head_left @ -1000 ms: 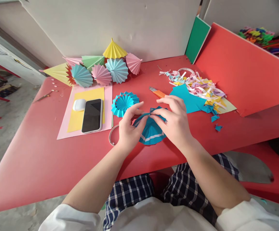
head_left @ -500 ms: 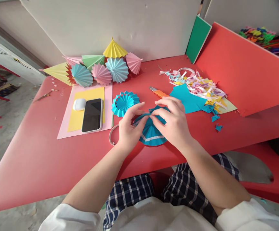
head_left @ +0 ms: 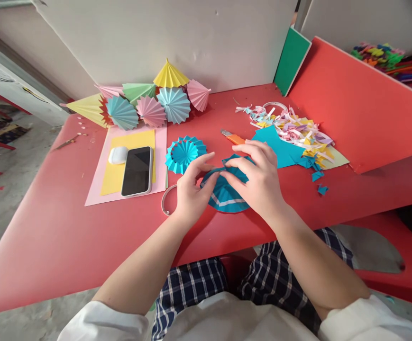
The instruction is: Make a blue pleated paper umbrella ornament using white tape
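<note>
I have the red table [head_left: 85, 246] across most of my view, with the phone [head_left: 137, 171] lying on its left part; I place everything by that phone. Well to its right, a red board [head_left: 365, 104] leans upright. Beyond the phone sits a cluster of pleated paper umbrellas [head_left: 173, 105] in yellow, pink, green and pale blue. Under the phone lies a pink sheet [head_left: 160, 142], with a smaller yellow sheet [head_left: 131, 139] on top of it. Far to the right of the phone is a heap of paper scraps [head_left: 294, 125].

Just right of the phone and a little nearer me, my left hand [head_left: 196, 194] pinches thumb and forefinger together on the blue pleated paper [head_left: 229, 192]. My right hand [head_left: 257, 175], farther right, pinches the same upper edge, its remaining fingers loosely bent. A white strip runs along the near part of that paper. Closer to the phone, on its right, rests a blue pleated ring [head_left: 185, 152]. Farther right is an orange knife [head_left: 234, 139], and touching the phone's left side, a small white case [head_left: 118, 155].
</note>
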{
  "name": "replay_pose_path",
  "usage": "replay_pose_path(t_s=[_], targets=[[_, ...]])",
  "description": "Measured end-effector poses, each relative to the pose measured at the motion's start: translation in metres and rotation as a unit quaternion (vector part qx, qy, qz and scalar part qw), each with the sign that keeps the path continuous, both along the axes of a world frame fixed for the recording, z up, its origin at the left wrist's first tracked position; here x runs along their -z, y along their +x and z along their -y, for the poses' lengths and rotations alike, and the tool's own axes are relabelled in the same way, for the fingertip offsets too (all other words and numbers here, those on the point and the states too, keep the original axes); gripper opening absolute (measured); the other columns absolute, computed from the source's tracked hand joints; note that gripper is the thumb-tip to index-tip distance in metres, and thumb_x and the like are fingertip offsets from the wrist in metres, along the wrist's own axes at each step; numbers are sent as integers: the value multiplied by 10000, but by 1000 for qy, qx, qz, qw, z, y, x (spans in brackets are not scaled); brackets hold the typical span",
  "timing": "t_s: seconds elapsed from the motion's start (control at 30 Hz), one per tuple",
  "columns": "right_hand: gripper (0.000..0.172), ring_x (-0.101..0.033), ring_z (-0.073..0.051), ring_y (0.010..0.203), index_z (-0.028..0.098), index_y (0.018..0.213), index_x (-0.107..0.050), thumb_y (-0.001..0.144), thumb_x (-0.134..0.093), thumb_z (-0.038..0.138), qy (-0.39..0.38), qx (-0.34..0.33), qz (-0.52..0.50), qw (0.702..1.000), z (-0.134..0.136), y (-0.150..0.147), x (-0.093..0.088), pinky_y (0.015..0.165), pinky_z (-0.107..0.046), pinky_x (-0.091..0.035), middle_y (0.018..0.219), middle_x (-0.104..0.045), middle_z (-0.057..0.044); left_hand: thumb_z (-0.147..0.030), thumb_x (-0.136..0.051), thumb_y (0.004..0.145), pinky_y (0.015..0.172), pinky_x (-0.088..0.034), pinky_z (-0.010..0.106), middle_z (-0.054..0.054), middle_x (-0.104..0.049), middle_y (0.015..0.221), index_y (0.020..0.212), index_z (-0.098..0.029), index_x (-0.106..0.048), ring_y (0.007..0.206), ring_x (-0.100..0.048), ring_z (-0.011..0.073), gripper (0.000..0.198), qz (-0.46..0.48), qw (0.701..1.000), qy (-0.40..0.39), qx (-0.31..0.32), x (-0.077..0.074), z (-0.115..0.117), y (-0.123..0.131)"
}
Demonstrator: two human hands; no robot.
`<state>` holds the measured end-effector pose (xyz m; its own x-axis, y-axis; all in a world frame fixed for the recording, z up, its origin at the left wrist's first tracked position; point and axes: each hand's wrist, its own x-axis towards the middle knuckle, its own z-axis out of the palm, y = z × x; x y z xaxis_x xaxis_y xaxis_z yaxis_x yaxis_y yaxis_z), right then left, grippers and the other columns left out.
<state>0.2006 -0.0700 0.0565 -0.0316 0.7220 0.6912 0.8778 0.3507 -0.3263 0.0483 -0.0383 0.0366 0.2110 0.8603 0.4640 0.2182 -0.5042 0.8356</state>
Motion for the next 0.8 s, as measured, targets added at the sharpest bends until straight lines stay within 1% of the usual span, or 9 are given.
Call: replay_pose_path(t_s=[0.13, 0.2, 0.3, 0.37, 0.47, 0.53, 0.57, 0.63, 0.8], targets=[[71, -507, -255, 1128, 239, 756, -622, 814, -603, 274, -6, -4, -17, 1000, 0, 0, -1, 997, -488, -353, 1040, -637, -52, -147, -616, 793, 793, -538, 257, 4, -651, 866, 1158, -239, -540, 844, -638, 120, 384, -1, 1000, -1, 11, 0, 1, 0], [65, -515, -251, 1115, 240, 783, -615, 801, -622, 302, -13, -15, -37, 999, 0, 2, -3, 976, -467, -385, 1036, -634, -59, -163, -619, 794, 786, -540, 263, 6, -650, 859, 1154, -239, -543, 825, -638, 121, 375, -7, 1000, -5, 6, -1, 1, 0], [201, -507, -237, 1136, 231, 984, -600, 798, -631, 300, -44, -56, -55, 996, -1, 9, -8, 973, -430, -403, 1117, -618, -78, -175, -625, 793, 764, -540, 255, 0, -657, 846, 1147, -243, -547, 790, -639, 114, 369, -16, 1000, -3, 4, -2, 1, 0], [279, -535, -220, 1098, 220, 1086, -574, 813, -617, 256, -89, -93, -57, 990, -1, 14, -11, 956, -404, -414, 1104, -634, -74, -176, -622, 795, 754, -537, 250, 1, -664, 854, 1150, -246, -545, 807, -644, 119, 370, -22, 1000, 1, 8, -2, 1, -1], [156, -608, -185, 897, 216, 970, -621, 815, -610, 229, -165, -119, -78, 976, 0, 18, -14, 841, -341, -459, 910, -683, -30, -189, -630, 791, 745, -537, 253, 4, -665, 857, 1150, -250, -546, 822, -647, 129, 373, -30, 1000, 1, 5, -1, 1, -1], [60, -614, -163, 797, 212, 853, -631, 816, -605, 251, -196, -115, -106, 968, 1, 19, -15, 754, -298, -466, 829, -680, -12, -203, -642, 784, 744, -538, 255, 1, -662, 848, 1151, -251, -545, 810, -645, 128, 382, -34, 999, -2, 2, -1, 0, -1], [65, -611, -156, 772, 209, 827, -628, 819, -598, 266, -202, -109, -121, 966, 2, 19, -15, 719, -282, -463, 813, -676, -10, -209, -647, 781, 746, -538, 255, 1, -661, 845, 1153, -251, -544, 809, -644, 127, 388, -35, 999, -2, 2, -1, 0, -1], [89, -606, -148, 757, 208, 824, -624, 829, -580, 285, -209, -98, -143, 963, 2, 19, -15, 682, -261, -453, 814, -672, -9, -212, -651, 778, 754, -538, 256, 4, -659, 853, 1160, -250, -540, 825, -643, 130, 400, -38, 999, -2, 3, -1, 0, -1], [88, -607, -141, 775, 199, 835, -643, 817, -595, 271, -217, -109, -146, 959, 1, 18, -14, 694, -252, -454, 833, -675, -12, -201, -644, 785, 762, -539, 254, 2, -654, 863, 1168, -255, -532, 840, -640, 128, 403, -37, 999, 4, -7, 0, 1, 0]])
